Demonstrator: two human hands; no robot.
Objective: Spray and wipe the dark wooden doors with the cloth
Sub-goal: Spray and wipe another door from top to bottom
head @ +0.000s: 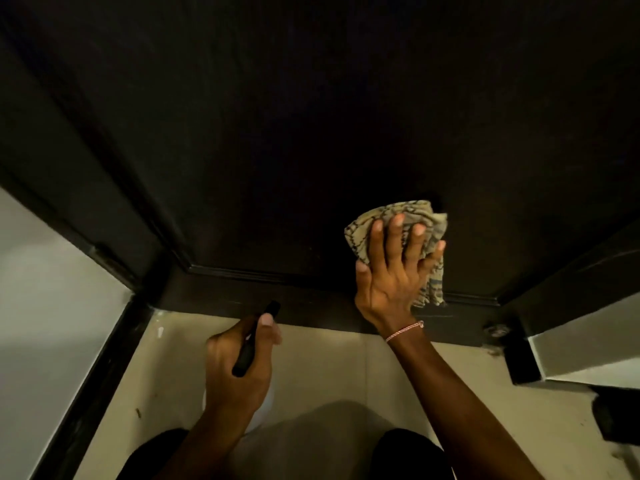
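Note:
The dark wooden door point(311, 133) fills the upper view, its lower panel moulding running across just above the floor. My right hand point(394, 271) lies flat, fingers spread and straight, pressing a crumpled beige cloth with dark pattern point(398, 220) against the door's lower panel. My left hand point(239, 362) is lower, over the floor in front of the door, fingers curled round a spray bottle point(254, 341); its black trigger head points toward the door's bottom rail and its white body shows below my palm.
Beige floor tiles point(329, 375) lie below the door. A pale wall with a black skirting point(86, 375) stands on the left. A dark door frame point(571, 271) and pale wall close the right, with a small doorstop point(497, 330) on the floor. My dark-clad knees are at the bottom.

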